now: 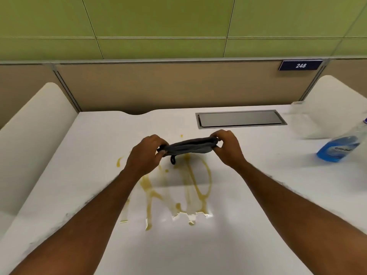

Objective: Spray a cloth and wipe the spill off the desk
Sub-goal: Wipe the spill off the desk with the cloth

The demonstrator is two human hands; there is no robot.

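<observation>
A dark grey cloth (188, 146) is stretched between both hands above the white desk (258, 195). My left hand (146, 155) grips its left end and my right hand (228, 148) pinches its right end. A small dark loop hangs from the cloth's lower left edge. A yellow-brown spill (190, 187) streaks the desk under and in front of the cloth, running toward me in several smears. A clear spray bottle of blue liquid (341, 147) stands at the right, apart from both hands.
A grey metal cable hatch (240, 119) is set into the desk behind the cloth. White side dividers (33, 124) rise at left and right. A beige partition (158, 86) with a blue "248" plate (300, 65) closes off the back.
</observation>
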